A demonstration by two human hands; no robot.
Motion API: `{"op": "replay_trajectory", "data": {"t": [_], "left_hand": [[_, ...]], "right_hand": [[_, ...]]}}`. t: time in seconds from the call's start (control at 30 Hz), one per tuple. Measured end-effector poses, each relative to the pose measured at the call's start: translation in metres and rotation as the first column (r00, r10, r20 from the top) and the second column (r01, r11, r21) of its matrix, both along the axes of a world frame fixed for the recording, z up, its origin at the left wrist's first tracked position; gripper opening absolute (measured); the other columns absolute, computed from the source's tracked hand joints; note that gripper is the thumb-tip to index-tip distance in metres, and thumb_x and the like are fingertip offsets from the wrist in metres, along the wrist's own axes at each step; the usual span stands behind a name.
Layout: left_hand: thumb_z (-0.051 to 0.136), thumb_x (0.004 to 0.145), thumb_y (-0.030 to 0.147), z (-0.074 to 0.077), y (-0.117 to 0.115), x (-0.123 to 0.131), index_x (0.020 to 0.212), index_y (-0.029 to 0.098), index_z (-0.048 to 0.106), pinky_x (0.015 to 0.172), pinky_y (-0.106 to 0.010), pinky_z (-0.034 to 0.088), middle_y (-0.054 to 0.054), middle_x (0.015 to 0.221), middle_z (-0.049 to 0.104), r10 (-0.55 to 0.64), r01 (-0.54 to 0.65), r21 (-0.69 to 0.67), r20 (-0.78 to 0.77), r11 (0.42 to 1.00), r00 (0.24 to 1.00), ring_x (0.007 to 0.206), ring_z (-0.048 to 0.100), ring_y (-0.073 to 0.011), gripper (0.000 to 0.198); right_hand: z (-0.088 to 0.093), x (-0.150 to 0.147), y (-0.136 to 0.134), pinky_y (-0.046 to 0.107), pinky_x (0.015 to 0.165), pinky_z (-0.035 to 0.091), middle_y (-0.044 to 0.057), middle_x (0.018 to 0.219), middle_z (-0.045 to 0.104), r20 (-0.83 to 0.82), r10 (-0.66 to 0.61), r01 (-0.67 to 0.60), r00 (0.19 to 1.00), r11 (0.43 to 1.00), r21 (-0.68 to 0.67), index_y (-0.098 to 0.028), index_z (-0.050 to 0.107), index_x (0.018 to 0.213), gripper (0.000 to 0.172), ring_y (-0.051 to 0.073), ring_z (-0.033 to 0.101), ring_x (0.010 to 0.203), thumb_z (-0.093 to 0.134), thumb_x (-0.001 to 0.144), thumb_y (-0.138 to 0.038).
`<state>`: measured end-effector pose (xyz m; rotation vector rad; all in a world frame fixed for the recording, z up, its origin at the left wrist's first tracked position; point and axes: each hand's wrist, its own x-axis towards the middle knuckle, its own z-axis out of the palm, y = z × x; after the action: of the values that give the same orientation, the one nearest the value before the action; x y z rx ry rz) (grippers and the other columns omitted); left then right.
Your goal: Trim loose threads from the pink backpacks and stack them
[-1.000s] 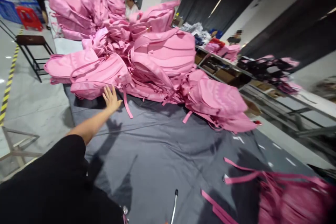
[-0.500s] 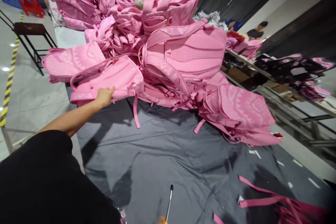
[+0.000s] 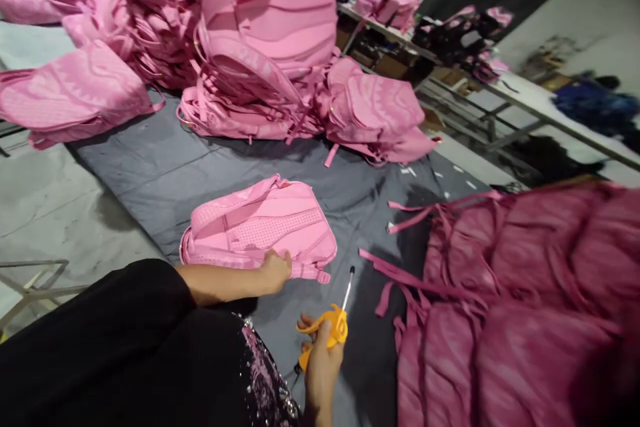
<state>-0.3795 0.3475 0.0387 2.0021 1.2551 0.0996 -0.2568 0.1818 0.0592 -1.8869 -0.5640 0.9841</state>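
A pink backpack (image 3: 280,230) lies on the grey cloth of the table in front of me, its padded back panel and shoulder straps facing up. My left hand (image 3: 276,272) is closed on its near edge, by the lower strap; the fingertips are partly hidden. Just to the right and nearer to me, my right hand (image 3: 323,353) grips an orange air blow gun (image 3: 336,325). Its thin metal nozzle, with a black tip, points up and away, apart from the backpack.
Many pink backpacks (image 3: 285,20) are heaped at the table's far side, one (image 3: 85,93) lying at the left edge. Stacked darker pink bags (image 3: 545,320) with dangling straps fill the right. White scraps lie on the grey cloth (image 3: 165,173). A person and more tables stand beyond.
My left hand has drawn the backpack from the far left heap towards me onto the grey cloth. The view has turned right; my right hand and the whole blow gun now show.
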Motion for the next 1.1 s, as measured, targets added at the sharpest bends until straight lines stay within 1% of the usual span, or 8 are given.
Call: {"op": "replay_trajectory", "data": {"t": [0.2, 0.4, 0.53, 0.67, 0.77, 0.9, 1.0, 1.1], "left_hand": [[0.062, 0.08, 0.057, 0.027, -0.06, 0.058, 0.152, 0.016, 0.036, 0.089, -0.052, 0.05, -0.019, 0.106, 0.072, 0.102, 0.068, -0.333, 0.469, 0.94, 0.877, 0.104, 0.068, -0.0367, 0.086], [0.041, 0.095, 0.039, 0.05, -0.069, 0.07, 0.156, 0.014, 0.016, 0.071, -0.039, 0.057, -0.015, 0.091, 0.075, 0.26, 0.036, -0.471, 0.548, 0.881, 0.795, 0.07, 0.069, -0.0229, 0.07], [0.062, 0.087, 0.043, 0.06, -0.029, 0.015, 0.154, 0.018, 0.03, 0.112, -0.051, 0.038, -0.019, 0.141, 0.055, 0.174, -0.152, -0.086, 0.411, 0.985, 0.895, 0.131, 0.051, -0.0331, 0.078], [0.076, 0.076, 0.034, 0.041, 0.01, -0.054, 0.157, 0.017, 0.023, 0.118, -0.061, 0.02, -0.021, 0.163, 0.016, 0.244, -0.185, 0.314, -0.16, 0.931, 0.956, 0.149, 0.017, -0.0427, 0.098], [0.059, 0.089, 0.029, 0.019, 0.027, -0.081, 0.151, 0.019, 0.038, 0.112, -0.055, 0.035, -0.019, 0.157, 0.035, 0.252, -0.202, 0.233, -0.212, 0.951, 0.944, 0.139, 0.041, -0.0388, 0.067], [0.051, 0.094, 0.046, 0.001, 0.037, -0.106, 0.134, 0.02, 0.058, 0.097, -0.043, 0.051, -0.013, 0.135, 0.063, 0.382, -0.367, -0.115, 0.166, 0.923, 0.909, 0.12, 0.062, -0.0313, 0.049], [0.05, 0.088, 0.066, -0.007, 0.035, -0.13, 0.119, 0.012, 0.063, 0.066, -0.032, 0.057, -0.02, 0.115, 0.071, 0.555, -0.271, -0.604, 0.351, 0.75, 0.754, 0.088, 0.073, -0.0268, 0.064], [0.051, 0.084, 0.072, -0.016, 0.029, -0.145, 0.109, 0.008, 0.065, 0.053, -0.026, 0.053, -0.025, 0.107, 0.072, 0.666, -0.188, -0.771, 0.368, 0.608, 0.648, 0.074, 0.073, -0.0242, 0.07]], "right_hand": [[-0.001, -0.002, -0.048, 0.029, 0.044, 0.041, 0.01, 0.084, 0.073, -0.076, -0.057, 0.051, 0.996, 0.996, -0.079, -0.018, 0.055, 0.106, 0.063, 0.027, 0.069, 0.069, 0.05, 0.081, -0.075], [0.008, -0.015, -0.064, 0.033, 0.066, 0.052, 0.008, 0.1, 0.072, 0.024, 0.109, -0.111, 0.994, 0.99, 0.093, -0.022, 0.051, 0.112, 0.047, 0.023, 0.068, 0.084, 0.048, 0.089, -0.064], [0.023, 0.039, -0.05, 0.037, 0.07, 0.055, 0.008, 0.083, 0.07, 0.032, 0.175, -0.177, 0.984, 0.978, 0.111, -0.02, 0.056, 0.098, 0.058, 0.023, 0.067, 0.071, 0.043, 0.086, -0.075], [0.044, 0.141, 0.004, 0.034, 0.054, 0.053, 0.008, 0.073, 0.068, 0.043, 0.148, -0.151, 0.988, 0.986, 0.066, -0.019, 0.055, 0.096, 0.063, 0.023, 0.066, 0.059, 0.052, 0.078, -0.079], [0.059, 0.19, 0.058, 0.031, 0.048, 0.051, 0.007, 0.066, 0.067, 0.078, 0.149, -0.147, 0.986, 0.989, -0.031, -0.019, 0.055, 0.092, 0.051, 0.02, 0.062, 0.051, 0.049, 0.086, -0.07], [0.067, 0.184, 0.103, 0.026, 0.04, 0.042, 0.0, 0.049, 0.056, 0.13, 0.291, -0.255, 0.948, 0.938, -0.234, -0.02, 0.054, 0.074, 0.045, 0.015, 0.05, 0.039, 0.046, 0.092, -0.061], [0.069, 0.163, 0.108, 0.025, 0.038, 0.038, -0.003, 0.045, 0.051, -0.07, 0.569, -0.557, 0.819, 0.762, -0.33, -0.019, 0.058, 0.075, 0.041, 0.013, 0.045, 0.037, 0.053, 0.09, -0.056], [0.074, 0.16, 0.111, 0.024, 0.037, 0.037, -0.005, 0.046, 0.049, -0.069, 0.565, -0.554, 0.822, 0.766, -0.326, -0.019, 0.058, 0.076, 0.042, 0.012, 0.041, 0.036, 0.053, 0.088, -0.059]]}}
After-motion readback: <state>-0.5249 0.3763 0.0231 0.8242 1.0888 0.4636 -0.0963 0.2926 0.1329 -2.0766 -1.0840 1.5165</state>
